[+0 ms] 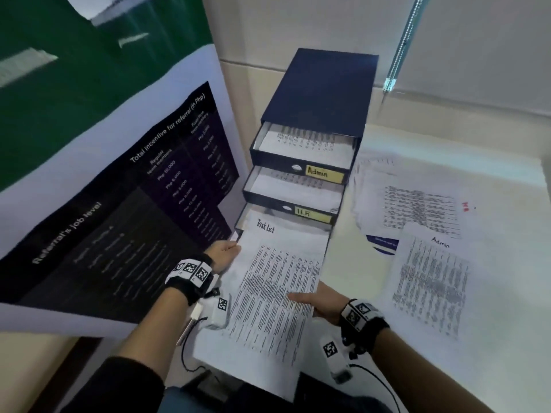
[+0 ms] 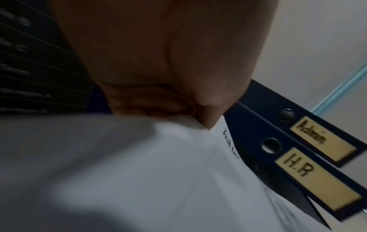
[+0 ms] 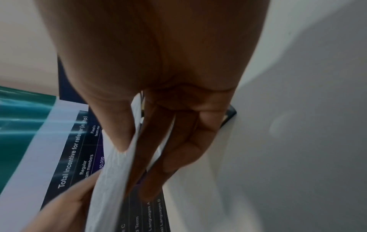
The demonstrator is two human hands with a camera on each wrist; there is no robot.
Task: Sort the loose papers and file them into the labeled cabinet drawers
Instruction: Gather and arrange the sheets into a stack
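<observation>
A dark blue cabinet (image 1: 322, 93) stands at the back with its three drawers pulled out. The top drawer is labelled Admin (image 1: 325, 174) and the second H.R (image 1: 313, 214); both hold printed sheets. The "Task List" papers (image 1: 277, 281) lie tilted, with their far end over the bottom drawer (image 1: 242, 222). My left hand (image 1: 225, 251) grips their left edge. My right hand (image 1: 322, 302) pinches the right edge, thumb on top. In the right wrist view the thumb (image 3: 117, 138) sits above the sheets (image 3: 117, 180) and the fingers below. The left wrist view shows both labels (image 2: 321, 139) beside the paper (image 2: 158, 172).
On the white table (image 1: 507, 368) to the right lie a loose pile of printed sheets (image 1: 411, 204) and a sheet headed Admin (image 1: 429, 281). A large dark poster (image 1: 119, 219) leans close on the left. A blind cord (image 1: 399, 49) hangs behind the cabinet.
</observation>
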